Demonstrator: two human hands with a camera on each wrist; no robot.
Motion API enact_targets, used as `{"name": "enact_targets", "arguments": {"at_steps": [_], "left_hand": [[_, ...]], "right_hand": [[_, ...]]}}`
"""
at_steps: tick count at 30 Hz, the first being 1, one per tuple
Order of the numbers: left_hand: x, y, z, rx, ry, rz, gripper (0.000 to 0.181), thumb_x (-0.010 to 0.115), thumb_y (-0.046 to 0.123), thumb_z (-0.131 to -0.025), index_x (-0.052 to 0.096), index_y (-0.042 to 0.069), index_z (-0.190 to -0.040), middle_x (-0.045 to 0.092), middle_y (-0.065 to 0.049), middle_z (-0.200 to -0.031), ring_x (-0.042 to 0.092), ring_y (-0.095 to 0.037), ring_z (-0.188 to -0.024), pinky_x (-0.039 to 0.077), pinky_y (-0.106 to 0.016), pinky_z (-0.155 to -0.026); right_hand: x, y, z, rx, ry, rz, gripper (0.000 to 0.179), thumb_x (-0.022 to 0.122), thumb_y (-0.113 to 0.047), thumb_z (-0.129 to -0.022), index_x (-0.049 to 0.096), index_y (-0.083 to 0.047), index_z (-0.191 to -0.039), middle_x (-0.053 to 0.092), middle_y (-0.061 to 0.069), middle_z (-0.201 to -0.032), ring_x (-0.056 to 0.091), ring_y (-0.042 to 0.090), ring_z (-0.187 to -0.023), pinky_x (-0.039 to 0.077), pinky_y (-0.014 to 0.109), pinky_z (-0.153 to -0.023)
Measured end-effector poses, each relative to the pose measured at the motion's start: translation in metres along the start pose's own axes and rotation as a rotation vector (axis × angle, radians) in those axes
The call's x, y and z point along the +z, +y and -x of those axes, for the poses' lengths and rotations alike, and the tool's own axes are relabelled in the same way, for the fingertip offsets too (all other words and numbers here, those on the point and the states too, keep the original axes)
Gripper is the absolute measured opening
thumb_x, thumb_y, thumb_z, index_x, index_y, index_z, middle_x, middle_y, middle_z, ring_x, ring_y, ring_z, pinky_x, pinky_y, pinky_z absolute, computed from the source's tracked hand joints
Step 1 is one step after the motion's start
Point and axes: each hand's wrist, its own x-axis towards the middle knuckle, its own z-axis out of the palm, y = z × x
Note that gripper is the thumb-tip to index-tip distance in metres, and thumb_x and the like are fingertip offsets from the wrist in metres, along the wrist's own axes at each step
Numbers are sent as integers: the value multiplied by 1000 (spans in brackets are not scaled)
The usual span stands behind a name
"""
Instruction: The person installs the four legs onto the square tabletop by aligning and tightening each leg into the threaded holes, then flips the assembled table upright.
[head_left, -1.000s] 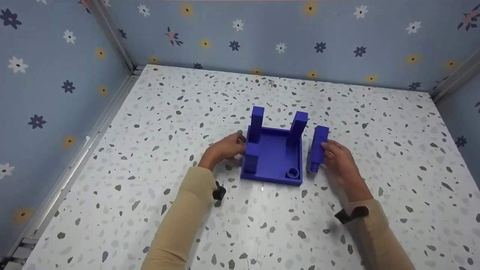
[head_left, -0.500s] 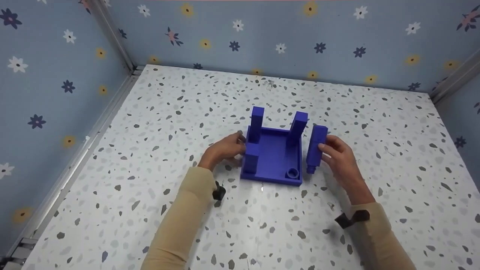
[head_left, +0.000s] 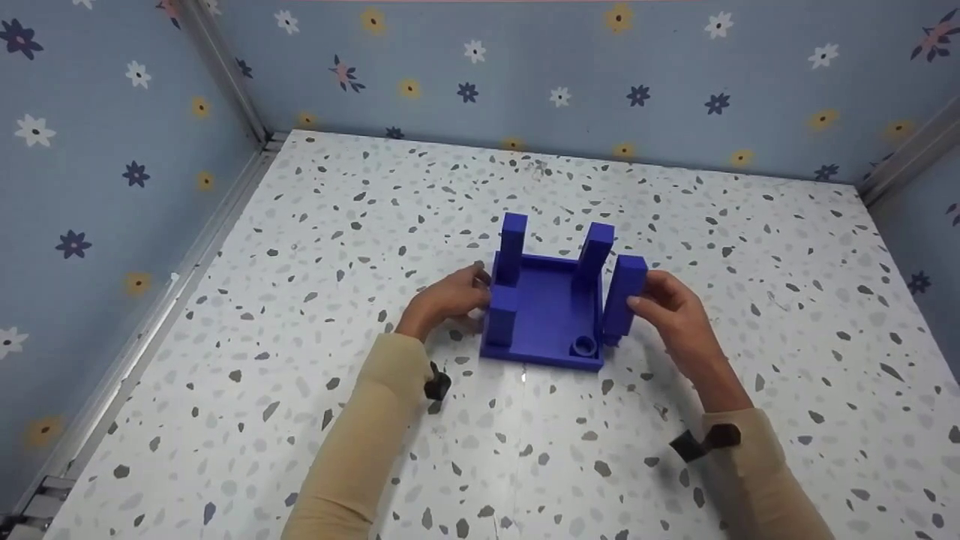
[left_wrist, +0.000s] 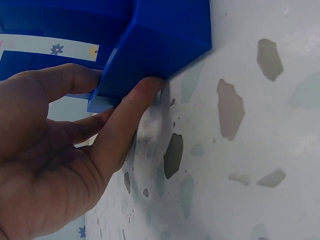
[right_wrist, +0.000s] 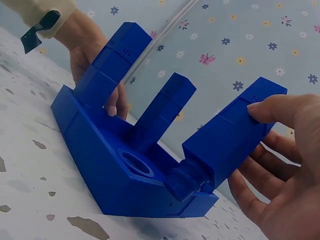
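Note:
A blue square tabletop (head_left: pixel 544 304) lies upside down, its rim upward. Three legs stand in its corners: back left (head_left: pixel 513 244), back right (head_left: pixel 595 253) and front left (head_left: pixel 503 319). An open round socket (head_left: pixel 584 346) marks the front right corner. My left hand (head_left: pixel 448 295) holds the left rim, thumb and fingers at its edge in the left wrist view. Between thumb and fingers, my right hand (head_left: pixel 681 321) pinches a loose blue leg (head_left: pixel 625 294), tilted beside the right rim. Its threaded end (right_wrist: pixel 186 179) points down near the rim, apart from the socket; whether it touches the rim I cannot tell.
The speckled white table (head_left: pixel 420 202) extends around the piece on all sides. Flower-patterned panels (head_left: pixel 555 67) wall off the back and both sides, with a metal rail (head_left: pixel 172 300) along the left edge.
My right hand has brought the loose leg left, closer to the tabletop's right rim, and turned it more upright. The left hand and the tabletop have stayed in place.

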Motion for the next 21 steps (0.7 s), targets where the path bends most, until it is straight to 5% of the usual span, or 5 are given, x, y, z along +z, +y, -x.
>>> {"name": "enact_targets", "arguments": {"at_steps": [21], "left_hand": [[1, 3, 3, -9, -3, 14, 63, 57, 17, -89, 31, 6, -145, 53, -13, -127, 58, -25, -111, 59, -34, -75]], "right_hand": [[13, -1, 7, -3, -90, 7, 38, 67, -3, -86, 54, -2, -122, 59, 5, -120, 59, 18, -115, 51, 27, -94]]}}
